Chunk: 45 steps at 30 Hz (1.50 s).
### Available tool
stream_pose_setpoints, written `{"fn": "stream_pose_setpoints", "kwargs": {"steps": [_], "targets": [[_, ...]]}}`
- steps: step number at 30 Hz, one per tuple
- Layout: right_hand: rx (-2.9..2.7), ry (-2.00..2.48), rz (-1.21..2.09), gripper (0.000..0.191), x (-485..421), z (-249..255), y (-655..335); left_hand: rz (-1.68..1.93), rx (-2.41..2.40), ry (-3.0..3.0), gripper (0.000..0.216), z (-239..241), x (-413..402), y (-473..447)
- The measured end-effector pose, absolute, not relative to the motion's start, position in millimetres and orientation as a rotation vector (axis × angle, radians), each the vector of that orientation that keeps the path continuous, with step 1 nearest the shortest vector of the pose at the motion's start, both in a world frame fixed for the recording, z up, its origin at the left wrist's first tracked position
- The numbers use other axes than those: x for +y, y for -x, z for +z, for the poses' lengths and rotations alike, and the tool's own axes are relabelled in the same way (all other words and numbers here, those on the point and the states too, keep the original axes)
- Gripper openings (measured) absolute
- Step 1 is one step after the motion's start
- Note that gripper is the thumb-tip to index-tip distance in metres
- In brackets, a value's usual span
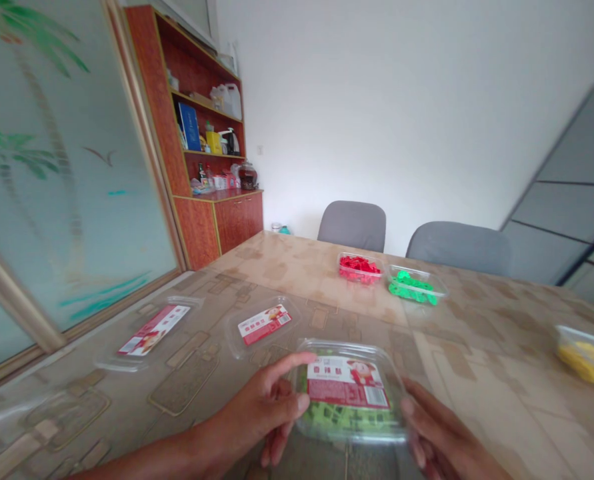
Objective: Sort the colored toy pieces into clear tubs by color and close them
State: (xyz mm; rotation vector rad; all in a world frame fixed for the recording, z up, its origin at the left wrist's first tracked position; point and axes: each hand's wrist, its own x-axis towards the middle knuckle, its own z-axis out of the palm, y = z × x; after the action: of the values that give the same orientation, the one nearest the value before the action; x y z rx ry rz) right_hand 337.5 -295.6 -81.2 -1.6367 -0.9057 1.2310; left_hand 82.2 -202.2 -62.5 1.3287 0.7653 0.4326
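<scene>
A clear plastic food container (351, 421) with green pieces inside is right in front of me, its clear lid on top. A red and white label (347, 381) with a cartoon figure covers much of the lid. From the left side my left hand (277, 400) grips the container, index finger along the lid and thumb at the near left edge. On the opposite side my right hand (439, 427) holds the right edge, its fingers partly hidden and blurred. Two more labelled clear lids, the nearer one (264, 325) and the left one (154, 330), lie flat on the table.
Open containers of red pieces (360, 268) and green pieces (413, 288) stand farther back on the patterned table (297, 253). Another with yellow pieces (591, 360) is at the right edge. Two grey chairs (351, 225) are behind the table, and a wooden cabinet (197, 227) stands at back left.
</scene>
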Motion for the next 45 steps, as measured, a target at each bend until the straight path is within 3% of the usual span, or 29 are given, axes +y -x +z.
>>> {"fn": "stream_pose_setpoints", "kwargs": {"steps": [8,15,19,22,25,27,34,41,45], "targets": [[-0.756,1.527,1.210,0.089,-303.3,-95.3,-331.3,0.399,0.754,-1.383,0.072,-66.2,-202.6,-82.1],[-0.860,1.550,1.162,0.077,-302.6,-102.1,-338.8,0.468,0.831,-1.710,0.061,-75.2,-199.7,-77.5],[-1.292,1.740,0.567,0.056,-299.8,-83.5,-354.5,0.675,0.939,-2.357,0.048,-62.5,-191.4,-70.3],[-1.682,1.698,0.197,0.047,-290.8,-66.9,-351.6,0.598,0.779,-2.629,0.061,-49.9,-185.1,-74.2],[-2.037,1.633,0.127,0.061,-276.0,-61.8,-336.1,0.406,0.596,-2.724,0.088,-47.0,-179.4,-85.1],[-2.205,1.624,0.158,0.071,-266.8,-64.1,-326.2,0.326,0.571,-2.726,0.095,-50.7,-176.4,-91.5],[-2.356,1.660,0.288,0.082,-260.4,-55.7,-316.4,0.269,0.593,-2.777,0.085,-63.8,-174.3,-96.1],[-2.354,1.755,0.515,0.114,-249.3,-32.7,-304.4,0.305,0.787,-2.489,0.109,-65.6,-179.6,-96.3],[-2.364,1.718,0.458,0.112,-245.5,-35.5,-307.8,0.422,0.724,-2.345,0.094,-60.9,-178.9,-87.5]]}}
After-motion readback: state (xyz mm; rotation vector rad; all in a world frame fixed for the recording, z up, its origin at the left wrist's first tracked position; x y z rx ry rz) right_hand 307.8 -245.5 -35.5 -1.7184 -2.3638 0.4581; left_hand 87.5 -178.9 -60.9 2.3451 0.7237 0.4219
